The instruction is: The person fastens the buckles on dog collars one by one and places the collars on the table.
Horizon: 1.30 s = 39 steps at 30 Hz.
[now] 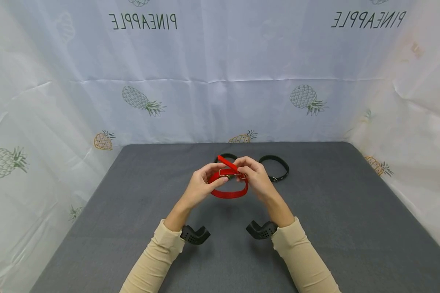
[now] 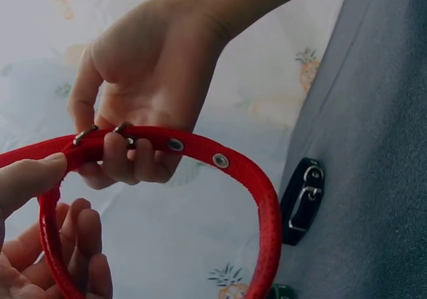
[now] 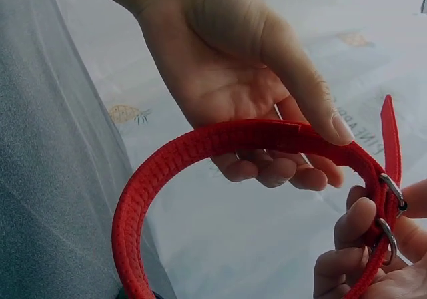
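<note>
Both hands hold a red collar (image 1: 229,195) bent into a loop above the table. My left hand (image 1: 201,183) grips the loop's left side, its thumb pressed on the band and its fingers behind. With my right hand (image 1: 256,175) I pinch the strap beside the metal buckle (image 3: 392,191). The strap's narrow free end (image 3: 391,135) passes through the buckle and sticks out beyond it. Metal-rimmed eyelets (image 2: 221,159) show along the band in the left wrist view. The right fingertips partly cover the buckle area.
Two black collars lie looped on the grey table (image 1: 150,195): one black collar (image 1: 284,164) right of the hands, another black collar (image 1: 227,155) partly hidden behind them. A white pineapple-print curtain (image 1: 220,110) stands along the table's back and sides.
</note>
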Available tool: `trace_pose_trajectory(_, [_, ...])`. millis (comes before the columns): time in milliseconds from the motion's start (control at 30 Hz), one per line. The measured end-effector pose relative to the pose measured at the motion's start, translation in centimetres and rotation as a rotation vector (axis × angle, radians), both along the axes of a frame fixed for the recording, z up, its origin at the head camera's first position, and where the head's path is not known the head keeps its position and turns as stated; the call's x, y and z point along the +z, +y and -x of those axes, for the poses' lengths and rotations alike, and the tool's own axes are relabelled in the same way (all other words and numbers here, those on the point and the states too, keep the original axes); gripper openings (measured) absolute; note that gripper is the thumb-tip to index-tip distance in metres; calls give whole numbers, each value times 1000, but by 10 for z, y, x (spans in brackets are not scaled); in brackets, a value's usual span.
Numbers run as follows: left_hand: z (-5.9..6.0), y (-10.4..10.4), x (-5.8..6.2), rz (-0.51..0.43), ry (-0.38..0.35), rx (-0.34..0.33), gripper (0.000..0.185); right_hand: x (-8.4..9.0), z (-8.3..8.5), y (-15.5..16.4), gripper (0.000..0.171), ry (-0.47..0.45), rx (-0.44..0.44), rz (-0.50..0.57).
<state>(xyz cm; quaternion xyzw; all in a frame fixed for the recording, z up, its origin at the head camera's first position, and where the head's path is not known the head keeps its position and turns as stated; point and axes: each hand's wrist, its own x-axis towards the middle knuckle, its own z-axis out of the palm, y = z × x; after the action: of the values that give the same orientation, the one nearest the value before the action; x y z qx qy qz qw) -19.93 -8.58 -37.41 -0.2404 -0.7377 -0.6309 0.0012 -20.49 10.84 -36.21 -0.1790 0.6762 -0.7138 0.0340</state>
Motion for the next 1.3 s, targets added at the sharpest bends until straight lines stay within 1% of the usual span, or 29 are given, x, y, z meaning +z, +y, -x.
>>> trace_pose_trajectory(100, [1,0,-1,-10,-2,-28,40,1,0,1,20,-15,1,29])
trace_pose_trajectory(200, [2,0,-1,-20,1,-30,37,2,0,1,21,-23,4,32])
trace_pose_trajectory(300, [1,0,-2,-21,13,-19,34,3,0,2,21,-29,2,11])
trace_pose_trajectory(433, [0,1,-1,-14,56,-6,33,4,0,1,19,-39,-1,-35])
trace_pose_trajectory(567, [-1,2,-2,22,105,23,33,4,-1,1,28,-34,9,-78])
trace_pose_trajectory(667, [-1,3,-4,56,141,53,32,4,-1,1,30,-22,22,-84])
trace_pose_trajectory(867, [-3,5,-3,85,187,96,31,3,-2,1,25,1,57,-82])
trace_pose_trajectory(1000, [-4,5,-3,92,220,112,31,2,-1,0,24,10,62,-96])
trace_pose_trajectory(1133, [-3,4,-4,91,236,120,31,1,0,0,26,21,58,-100])
trace_pose_trajectory(1300, [-2,3,-4,89,224,121,30,0,-1,0,25,33,65,-83])
